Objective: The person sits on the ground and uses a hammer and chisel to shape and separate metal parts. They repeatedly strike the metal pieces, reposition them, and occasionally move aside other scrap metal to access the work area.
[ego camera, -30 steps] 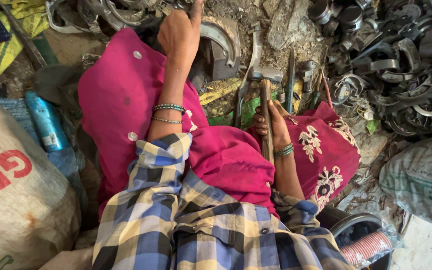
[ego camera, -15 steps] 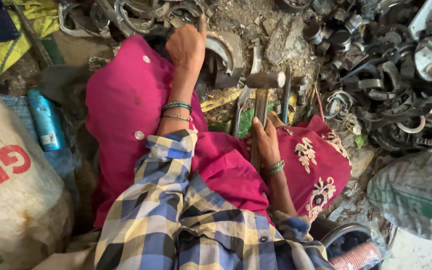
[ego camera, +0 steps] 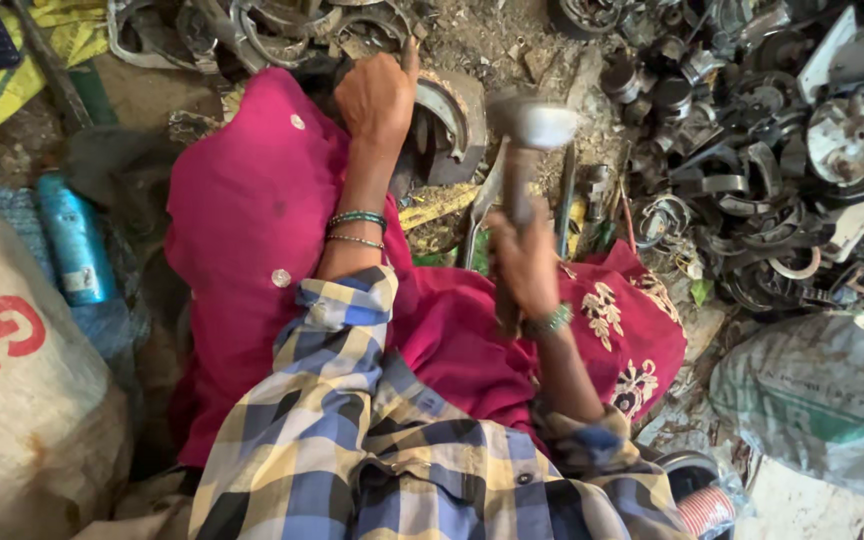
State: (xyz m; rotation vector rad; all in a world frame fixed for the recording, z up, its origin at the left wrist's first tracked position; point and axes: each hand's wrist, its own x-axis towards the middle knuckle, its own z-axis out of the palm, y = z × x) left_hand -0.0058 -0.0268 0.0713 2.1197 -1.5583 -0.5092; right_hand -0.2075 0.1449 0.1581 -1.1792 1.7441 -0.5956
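Hammer (ego camera: 530, 140): we see it upper centre of the frame, head blurred, handle running down into the right hand.
Handling of hammer: we judge it head-heavy and stiff; the steel head looks hard and smooth, the handle dull and not slippery. We take hold low on the handle, away from the head.
Right hand (ego camera: 524, 262): centre of the frame, fingers closed around the hammer handle, a green bangle at the wrist.
Curved metal part (ego camera: 449, 120): just left of the hammer head, on the dirt; a rusty half-ring, which we judge rigid and moderately heavy, with rough edges. We steady it from its outer rim.
Left hand (ego camera: 377, 97): upper centre-left, resting on the curved metal part; we cannot tell whether the fingers close around it or only press on it.
Pink cloth (ego camera: 242, 230): spread over the lap, centre-left, soft.
Scrap metal pile (ego camera: 772, 150): upper right, rings and brackets heaped together.
Blue bottle (ego camera: 74, 240): left edge, lying beside a white sack (ego camera: 22, 400).
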